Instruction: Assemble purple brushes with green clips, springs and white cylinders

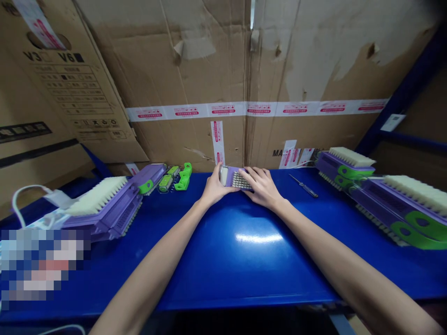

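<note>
Both hands meet on a small purple brush [233, 177] with pale bristles, lying on the blue table [244, 260] near its far edge. My left hand [213, 187] grips the brush's left end, fingers curled around it. My right hand [261, 186] lies over the brush's right part, fingers pressed down on the bristles. The middle of the brush shows between the two hands.
A stack of purple brushes with cream bristles [104, 204] lies at the left, another row with green clips [380, 195] at the right. Green plastic parts [178, 177] sit left of my hands; a small screwdriver [303, 186] lies to the right. Cardboard boxes [223, 79] wall the back.
</note>
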A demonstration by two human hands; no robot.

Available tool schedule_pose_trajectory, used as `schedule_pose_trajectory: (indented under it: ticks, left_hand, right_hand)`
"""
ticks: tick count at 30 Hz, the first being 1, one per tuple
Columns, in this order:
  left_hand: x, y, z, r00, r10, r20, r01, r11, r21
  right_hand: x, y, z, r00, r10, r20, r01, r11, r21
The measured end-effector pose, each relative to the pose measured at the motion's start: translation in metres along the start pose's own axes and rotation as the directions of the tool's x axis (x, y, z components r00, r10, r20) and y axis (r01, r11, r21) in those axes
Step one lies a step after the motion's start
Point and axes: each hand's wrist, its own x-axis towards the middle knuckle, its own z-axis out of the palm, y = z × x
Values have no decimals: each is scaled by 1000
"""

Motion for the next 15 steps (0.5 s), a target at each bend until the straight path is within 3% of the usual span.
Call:
schedule_pose_trajectory:
  ticks: [5, 9, 15]
  left_hand:
    - [0, -3, 1, 997, -70, 40, 70, 998, 11]
    - [1, -9, 2, 996, -28, 81, 26, 999, 19]
    - [3, -17, -3, 989, -58, 138, 47, 996, 79]
  right_hand:
    - [3, -2, -2, 999, 23, 38, -24, 1000, 16]
    - [4, 0, -5, 997, 41, 66, -45, 997, 61]
    - [-1, 16, 3, 967, 244, 79, -256, 914, 315]
